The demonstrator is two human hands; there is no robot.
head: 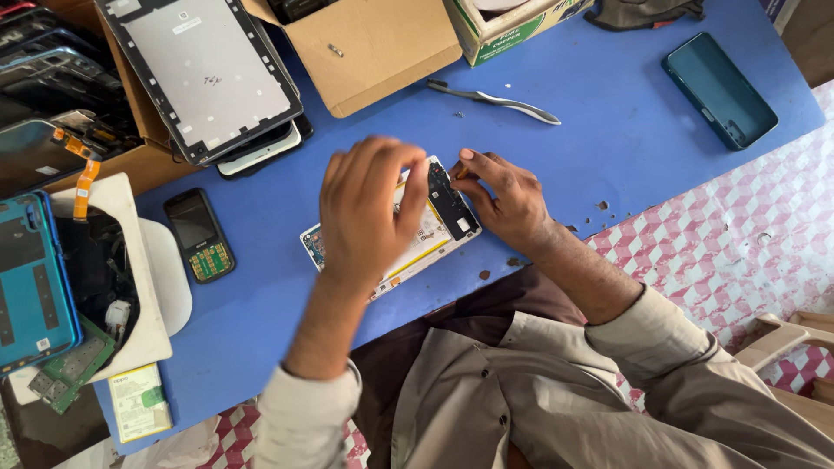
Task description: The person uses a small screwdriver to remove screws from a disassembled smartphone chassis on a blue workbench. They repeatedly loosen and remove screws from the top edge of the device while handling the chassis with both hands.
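An opened phone lies face down on the blue table, showing its white inside and a black board along its right end. My left hand, blurred, curls over the phone's middle with the thumb against its edge, hiding most of it. My right hand is at the phone's far right corner, thumb and forefinger pinched together on the top end of the black board. What sits between those fingertips is too small to tell.
A grey and black hand tool lies beyond the phone, with a cardboard box behind it. A teal phone cover sits at the far right. On the left are a keypad phone, a tablet back and stacked phone parts.
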